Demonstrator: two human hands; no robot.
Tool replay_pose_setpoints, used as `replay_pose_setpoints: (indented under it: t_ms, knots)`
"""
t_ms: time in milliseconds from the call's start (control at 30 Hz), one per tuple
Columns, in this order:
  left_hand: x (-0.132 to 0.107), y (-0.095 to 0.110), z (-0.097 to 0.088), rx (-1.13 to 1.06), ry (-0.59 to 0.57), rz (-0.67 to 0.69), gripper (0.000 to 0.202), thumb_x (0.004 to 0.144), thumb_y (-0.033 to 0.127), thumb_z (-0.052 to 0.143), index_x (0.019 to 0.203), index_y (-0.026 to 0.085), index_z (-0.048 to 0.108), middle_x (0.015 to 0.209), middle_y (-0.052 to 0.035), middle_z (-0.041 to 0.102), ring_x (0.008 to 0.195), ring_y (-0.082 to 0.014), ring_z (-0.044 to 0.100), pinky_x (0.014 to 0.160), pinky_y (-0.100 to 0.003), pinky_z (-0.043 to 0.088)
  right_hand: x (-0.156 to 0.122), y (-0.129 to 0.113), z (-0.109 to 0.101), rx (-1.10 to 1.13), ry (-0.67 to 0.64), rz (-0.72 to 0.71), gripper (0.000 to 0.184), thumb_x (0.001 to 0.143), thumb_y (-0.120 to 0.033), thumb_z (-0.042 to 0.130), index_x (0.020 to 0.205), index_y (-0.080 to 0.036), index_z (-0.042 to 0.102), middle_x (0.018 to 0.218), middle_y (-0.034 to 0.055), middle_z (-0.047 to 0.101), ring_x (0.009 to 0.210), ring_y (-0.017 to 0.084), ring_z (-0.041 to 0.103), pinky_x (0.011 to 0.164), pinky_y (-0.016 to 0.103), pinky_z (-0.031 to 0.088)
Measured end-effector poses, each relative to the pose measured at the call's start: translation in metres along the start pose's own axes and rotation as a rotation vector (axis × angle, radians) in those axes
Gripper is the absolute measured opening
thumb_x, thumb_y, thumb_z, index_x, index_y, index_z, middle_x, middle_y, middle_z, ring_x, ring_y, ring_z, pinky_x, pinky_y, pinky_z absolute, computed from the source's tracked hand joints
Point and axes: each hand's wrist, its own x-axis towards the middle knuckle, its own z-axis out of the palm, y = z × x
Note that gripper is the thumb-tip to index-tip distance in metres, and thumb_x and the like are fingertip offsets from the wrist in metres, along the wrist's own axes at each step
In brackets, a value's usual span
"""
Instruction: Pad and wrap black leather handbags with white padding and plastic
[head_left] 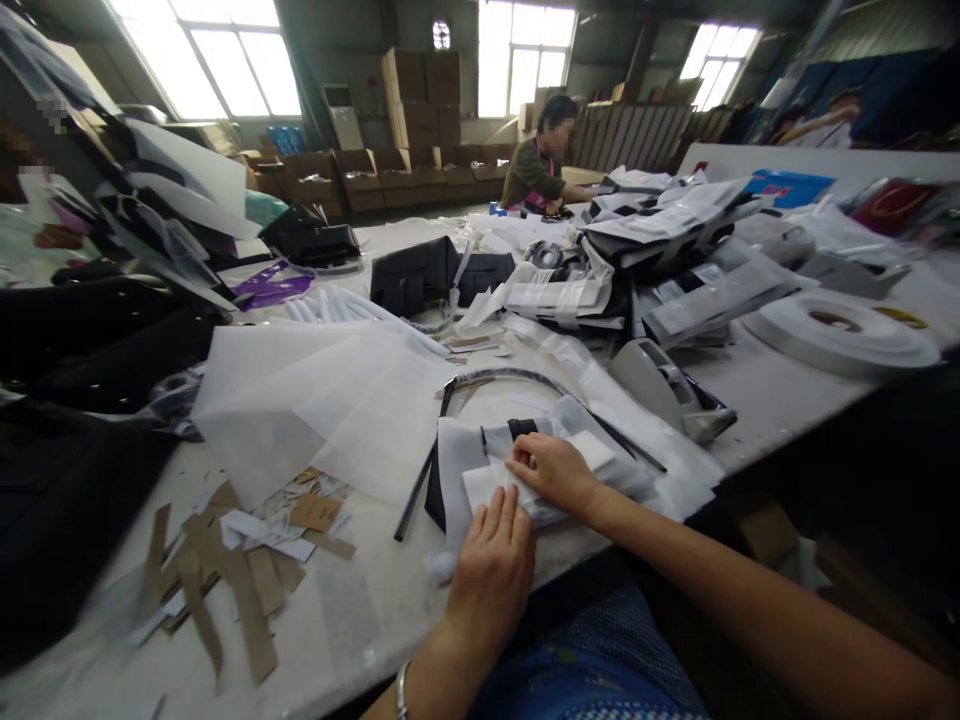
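Observation:
On the table in front of me lies a black handbag (435, 500) covered with a sheet of thin white packing material. Its curved handle (517, 375) is wrapped in clear plastic and points away from me. A folded white foam strip (480, 487) lies across the front of the bag. My left hand (495, 555) rests on the near edge of this strip, fingers stretched out flat. Just right of it, my right hand (555, 472) presses on the strip with curled fingers pinched together; what they hold, if anything, is hidden.
White foam sheets (330, 400) spread to the left, with brown paper scraps (247, 590) nearer me. Black bags (412, 275) and wrapped bags (562, 295) stand farther back. At right lie a grey bag (660, 385) and a large white roll (840, 335). A co-worker (536, 165) sits across.

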Motion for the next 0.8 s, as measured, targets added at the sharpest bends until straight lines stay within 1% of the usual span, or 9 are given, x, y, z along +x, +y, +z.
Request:
replay_pose_setpoints:
  t_ms: [67,167,333,433,500,600,667,733,800]
  knots:
    - [-0.001,0.001,0.001,0.023,-0.021,-0.001,0.031,0.095,0.023,0.047,0.121,0.01,0.057,0.137,-0.0177,0.059,0.125,-0.0313,0.058,0.098,-0.044,0.056,0.005,-0.003,-0.003,-0.039,-0.013,0.034,0.009,0.089,-0.028,0.064,0.093,-0.02,0.062,0.079,0.0014,0.07,0.072,0.016,0.065,0.063,0.025,0.041]
    - [-0.001,0.002,-0.001,0.042,-0.066,0.001,0.044,0.093,0.03,0.054,0.132,0.01,0.053,0.141,-0.0183,0.056,0.127,-0.0323,0.057,0.099,-0.044,0.055,0.017,-0.004,-0.003,-0.066,-0.018,0.072,0.023,0.086,-0.024,0.066,0.107,-0.02,0.058,0.074,0.0024,0.071,0.07,0.019,0.067,0.058,0.026,0.038]
    - [0.002,0.004,-0.007,0.036,-0.136,-0.034,0.062,0.087,0.034,0.066,0.142,0.014,0.046,0.144,-0.0167,0.053,0.129,-0.0328,0.055,0.103,-0.046,0.052,0.036,0.0,-0.002,-0.048,-0.004,0.083,0.024,0.082,-0.025,0.069,0.104,-0.019,0.059,0.08,0.0068,0.073,0.073,0.021,0.068,0.058,0.026,0.039]
    - [0.003,0.006,-0.009,0.039,-0.145,-0.035,0.065,0.085,0.033,0.068,0.143,0.015,0.046,0.144,-0.0158,0.054,0.13,-0.0325,0.054,0.103,-0.046,0.052,0.028,0.004,-0.013,0.013,0.019,0.043,0.015,0.087,-0.024,0.063,0.101,-0.02,0.059,0.071,0.001,0.071,0.067,0.016,0.067,0.061,0.024,0.042]
    - [0.003,0.006,-0.009,0.046,-0.135,-0.02,0.064,0.085,0.031,0.068,0.143,0.015,0.046,0.143,-0.0153,0.055,0.129,-0.0319,0.055,0.103,-0.045,0.052,0.013,0.017,-0.031,0.059,0.074,0.015,0.013,0.091,-0.028,0.058,0.102,-0.021,0.059,0.068,-0.0024,0.069,0.064,0.013,0.066,0.062,0.022,0.043]
    - [0.001,0.004,-0.006,0.067,-0.097,0.007,0.061,0.086,0.028,0.065,0.143,0.016,0.047,0.142,-0.0147,0.055,0.127,-0.0314,0.057,0.101,-0.045,0.054,-0.016,0.065,-0.071,0.109,0.309,0.056,0.017,0.094,-0.037,0.055,0.101,-0.023,0.062,0.077,-0.0004,0.072,0.069,0.015,0.067,0.067,0.025,0.046]
    - [0.0,0.002,-0.004,0.083,-0.078,0.016,0.059,0.087,0.028,0.062,0.143,0.016,0.047,0.143,-0.0135,0.055,0.127,-0.0304,0.057,0.099,-0.043,0.055,-0.034,0.111,-0.101,0.117,0.506,0.184,0.02,0.091,-0.037,0.055,0.101,-0.022,0.065,0.093,0.0045,0.073,0.087,0.02,0.069,0.082,0.031,0.049]
    - [0.0,-0.001,-0.002,0.106,-0.084,0.016,0.058,0.089,0.028,0.059,0.144,0.017,0.046,0.144,-0.0117,0.054,0.128,-0.0289,0.057,0.1,-0.042,0.054,-0.05,0.16,-0.129,0.122,0.638,0.366,0.024,0.088,-0.037,0.057,0.103,-0.021,0.067,0.118,0.0102,0.069,0.116,0.026,0.06,0.102,0.039,0.042]
    - [-0.001,-0.002,-0.001,0.135,-0.101,0.021,0.056,0.09,0.029,0.058,0.144,0.019,0.046,0.145,-0.0098,0.054,0.128,-0.0273,0.056,0.102,-0.04,0.053,-0.06,0.2,-0.148,0.148,0.673,0.504,0.026,0.085,-0.04,0.058,0.093,-0.018,0.07,0.132,0.0138,0.062,0.132,0.031,0.047,0.112,0.044,0.033]
